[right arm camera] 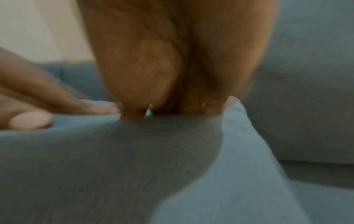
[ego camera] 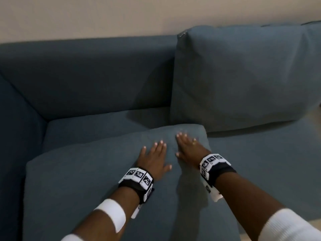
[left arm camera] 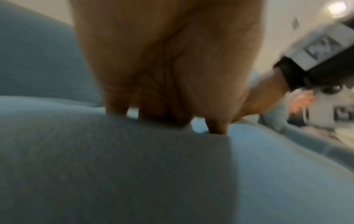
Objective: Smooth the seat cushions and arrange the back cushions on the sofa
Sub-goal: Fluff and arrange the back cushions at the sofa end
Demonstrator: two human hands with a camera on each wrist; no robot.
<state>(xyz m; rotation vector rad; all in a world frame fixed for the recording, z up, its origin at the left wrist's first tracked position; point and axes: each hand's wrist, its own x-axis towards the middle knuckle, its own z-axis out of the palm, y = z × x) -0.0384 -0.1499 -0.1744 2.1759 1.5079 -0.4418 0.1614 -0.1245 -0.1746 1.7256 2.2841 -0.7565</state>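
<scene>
A large blue-grey cushion (ego camera: 86, 180) lies flat across the left seat of the sofa (ego camera: 86, 72). My left hand (ego camera: 154, 157) presses on it, palm down with fingers straight and spread. My right hand (ego camera: 187, 145) lies flat beside it, near the cushion's far right corner, also with straight fingers. A second blue-grey back cushion (ego camera: 243, 75) stands upright against the sofa back on the right. Both wrist views show blurred palms, the left hand (left arm camera: 168, 75) and the right hand (right arm camera: 172, 68), low over the fabric (left arm camera: 114, 166) with fingertips touching it.
The left armrest (ego camera: 15, 136) borders the seat on the left. The bare sofa back on the left has no cushion against it. A beige wall (ego camera: 104, 14) rises behind the sofa. The right seat cushion (ego camera: 269, 162) lies exposed beside my right arm.
</scene>
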